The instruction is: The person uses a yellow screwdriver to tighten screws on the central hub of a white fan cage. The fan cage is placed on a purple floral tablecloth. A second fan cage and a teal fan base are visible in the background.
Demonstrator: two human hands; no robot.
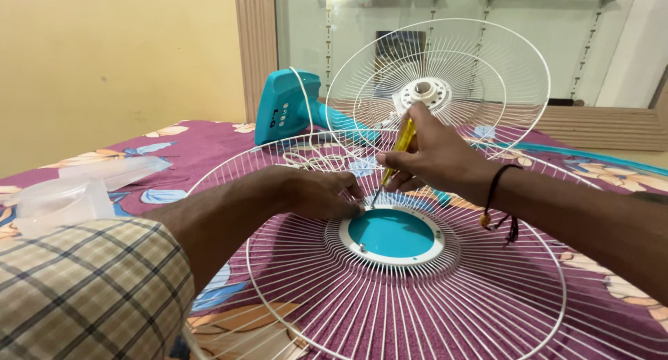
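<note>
A white wire fan guard (417,297) lies flat on a purple flowered bedsheet, with a teal round centre plate (391,233) in a white ring. My right hand (435,155) grips a yellow-handled screwdriver (398,150), its tip down at the ring's upper left edge. My left hand (320,193) rests on the guard beside the tip, fingers pressing near the ring. A second wire guard (487,75) stands upright behind, fixed on the teal fan body (285,109).
Clear plastic fan blades (76,189) lie at the left on the bedsheet (202,148). A white cord (306,99) loops off the fan body. A yellow wall stands at the left and a glass-fronted shelf unit (557,26) behind.
</note>
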